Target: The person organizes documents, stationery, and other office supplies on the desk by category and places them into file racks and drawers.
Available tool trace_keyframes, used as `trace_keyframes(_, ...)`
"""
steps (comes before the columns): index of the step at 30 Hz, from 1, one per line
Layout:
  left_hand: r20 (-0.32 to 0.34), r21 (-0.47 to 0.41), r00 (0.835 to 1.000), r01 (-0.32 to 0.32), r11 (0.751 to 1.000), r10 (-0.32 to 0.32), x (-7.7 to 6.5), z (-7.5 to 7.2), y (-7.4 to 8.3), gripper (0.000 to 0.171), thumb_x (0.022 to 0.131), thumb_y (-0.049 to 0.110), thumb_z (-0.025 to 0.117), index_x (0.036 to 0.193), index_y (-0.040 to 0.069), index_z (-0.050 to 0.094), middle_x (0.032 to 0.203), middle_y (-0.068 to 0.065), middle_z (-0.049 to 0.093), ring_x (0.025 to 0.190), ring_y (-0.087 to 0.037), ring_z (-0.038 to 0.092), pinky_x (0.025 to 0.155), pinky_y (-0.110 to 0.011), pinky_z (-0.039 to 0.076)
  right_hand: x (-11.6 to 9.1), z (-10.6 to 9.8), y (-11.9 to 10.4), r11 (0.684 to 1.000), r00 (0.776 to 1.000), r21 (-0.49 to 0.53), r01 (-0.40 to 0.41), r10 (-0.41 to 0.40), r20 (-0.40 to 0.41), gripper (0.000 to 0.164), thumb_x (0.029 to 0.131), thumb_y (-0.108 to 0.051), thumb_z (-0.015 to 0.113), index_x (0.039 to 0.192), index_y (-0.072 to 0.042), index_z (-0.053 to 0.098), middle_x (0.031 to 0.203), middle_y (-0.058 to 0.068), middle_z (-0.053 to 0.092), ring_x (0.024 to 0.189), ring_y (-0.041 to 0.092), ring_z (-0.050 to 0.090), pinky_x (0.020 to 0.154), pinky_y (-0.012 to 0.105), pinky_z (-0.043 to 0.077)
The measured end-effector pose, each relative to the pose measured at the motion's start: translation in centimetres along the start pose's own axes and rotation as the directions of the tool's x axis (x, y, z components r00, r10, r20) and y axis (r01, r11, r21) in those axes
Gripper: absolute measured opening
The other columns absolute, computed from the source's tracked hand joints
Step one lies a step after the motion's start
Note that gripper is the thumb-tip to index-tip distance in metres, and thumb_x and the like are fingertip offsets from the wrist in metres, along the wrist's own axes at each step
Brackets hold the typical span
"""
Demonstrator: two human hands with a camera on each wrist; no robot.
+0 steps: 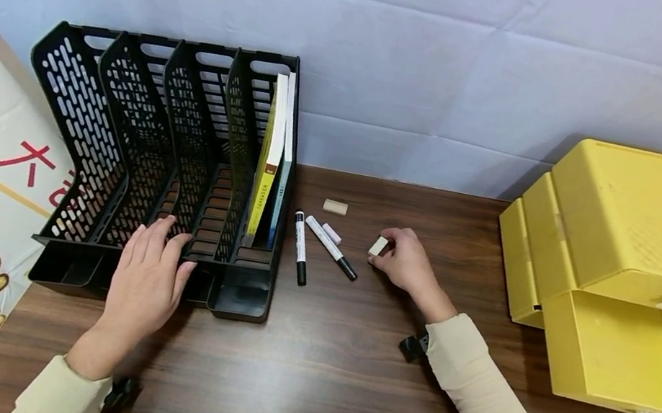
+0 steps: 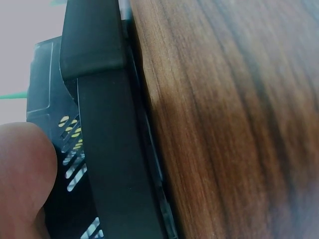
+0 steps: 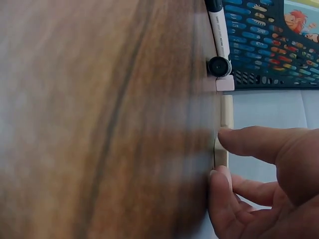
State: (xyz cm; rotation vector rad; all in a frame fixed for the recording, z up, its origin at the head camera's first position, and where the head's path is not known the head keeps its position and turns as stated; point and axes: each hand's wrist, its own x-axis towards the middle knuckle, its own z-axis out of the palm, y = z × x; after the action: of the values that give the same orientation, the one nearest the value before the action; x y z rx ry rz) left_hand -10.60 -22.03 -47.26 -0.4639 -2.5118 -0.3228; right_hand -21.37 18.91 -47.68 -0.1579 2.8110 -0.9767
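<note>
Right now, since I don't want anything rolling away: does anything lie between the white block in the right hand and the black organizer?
Yes: a marker, a second marker and a pinkish block lie between the white block and the black organizer. The tan block sits farther back, off that line.

The left grip (image 1: 146, 278) lies palm down, stretched forward, while the right grip (image 1: 404, 259) pinches with thumb (image 1: 382, 263) and fingers (image 1: 393, 233), its sleeved forearm (image 1: 489, 401) slanting inward.
</note>
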Motion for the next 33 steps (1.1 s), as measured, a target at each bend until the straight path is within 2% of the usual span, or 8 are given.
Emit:
trace_keyframes(3,-0.004,-0.006,1.000,-0.001,1.000,0.001,0.0,0.0,0.1,0.041,0.099,0.024,0.051,0.124,-0.008,0.056,0.143,-0.034,0.046,0.134,-0.049,0.041,0.118,-0.058,0.024,-0.1,0.0,-0.1,1.000,1.000,-0.017,-0.009,0.009,-0.001,0.051,0.087,-0.013,0.078,0.131,0.006,0.060,0.121,0.022,0.054,0.088,0.026,0.059,0.080,0.038,0.050)
trace_keyframes(6,-0.003,-0.005,1.000,-0.002,1.000,0.002,0.0,0.0,0.1,0.041,0.095,0.021,0.055,0.124,-0.008,0.056,0.143,-0.034,0.046,0.134,-0.049,0.041,0.118,-0.058,0.024,-0.1,-0.1,0.0,1.000,1.000,-0.014,-0.009,0.009,-0.005,0.049,0.087,-0.012,0.078,0.130,0.006,0.061,0.118,0.021,0.055,0.088,0.026,0.060,0.081,0.039,0.050)
trace_keyframes(11,-0.004,0.000,1.000,-0.004,1.000,0.004,0.0,0.0,0.0,0.042,0.095,0.022,0.055,0.124,-0.008,0.056,0.143,-0.034,0.046,0.133,-0.050,0.043,0.114,-0.062,0.028,-0.2,-0.1,0.3,1.000,1.000,0.009,0.015,-0.015,-0.021,0.048,0.085,-0.011,0.079,0.126,0.006,0.064,0.111,0.020,0.058,0.085,0.025,0.062,0.079,0.039,0.051)
trace_keyframes(15,-0.004,0.000,1.000,-0.001,1.000,0.001,-0.1,0.1,-0.1,0.043,0.102,0.029,0.048,0.124,-0.008,0.056,0.143,-0.033,0.046,0.133,-0.050,0.043,0.115,-0.061,0.028,-0.4,-0.2,0.3,0.999,0.999,0.040,0.036,-0.035,-0.022,0.045,0.083,-0.010,0.080,0.123,0.005,0.066,0.109,0.019,0.060,0.082,0.023,0.063,0.075,0.036,0.052)
trace_keyframes(21,0.002,0.000,1.000,0.007,1.000,-0.007,-0.1,0.1,-0.1,0.059,0.111,0.042,0.027,0.125,-0.007,0.056,0.143,-0.033,0.046,0.134,-0.049,0.042,0.120,-0.056,0.022,-1.0,-0.5,0.0,0.995,0.998,0.072,0.068,-0.067,-0.013,0.045,0.082,-0.009,0.080,0.123,0.004,0.067,0.110,0.019,0.059,0.077,0.019,0.063,0.069,0.031,0.051)
trace_keyframes(27,-0.005,0.001,1.000,0.006,1.000,-0.006,-0.2,0.1,-0.1,0.059,0.111,0.042,0.027,0.125,-0.007,0.056,0.143,-0.033,0.046,0.133,-0.049,0.043,0.120,-0.056,0.022,-1.9,-1.5,-0.3,0.987,0.996,0.134,0.086,-0.087,-0.002,0.047,0.083,-0.008,0.080,0.127,0.003,0.065,0.108,0.018,0.059,0.073,0.017,0.062,0.061,0.030,0.049)
trace_keyframes(30,-0.005,-0.003,1.000,0.006,1.000,-0.006,-0.2,0.1,-0.1,0.059,0.111,0.042,0.027,0.125,-0.007,0.056,0.143,-0.033,0.046,0.134,-0.049,0.042,0.121,-0.054,0.020,-2.4,-2.1,-0.2,0.980,0.995,0.179,0.086,-0.093,0.029,0.047,0.085,-0.008,0.079,0.129,0.003,0.064,0.107,0.017,0.057,0.071,0.018,0.061,0.058,0.030,0.049)
trace_keyframes(33,-0.009,-0.003,1.000,0.004,1.000,-0.004,-0.1,0.1,-0.1,0.058,0.111,0.042,0.027,0.125,-0.007,0.056,0.143,-0.033,0.046,0.134,-0.049,0.042,0.119,-0.057,0.024,-2.9,-2.7,-0.2,0.966,0.991,0.241,0.095,-0.114,0.067,0.047,0.087,-0.005,0.077,0.131,0.003,0.063,0.106,0.018,0.056,0.069,0.020,0.060,0.055,0.029,0.049)
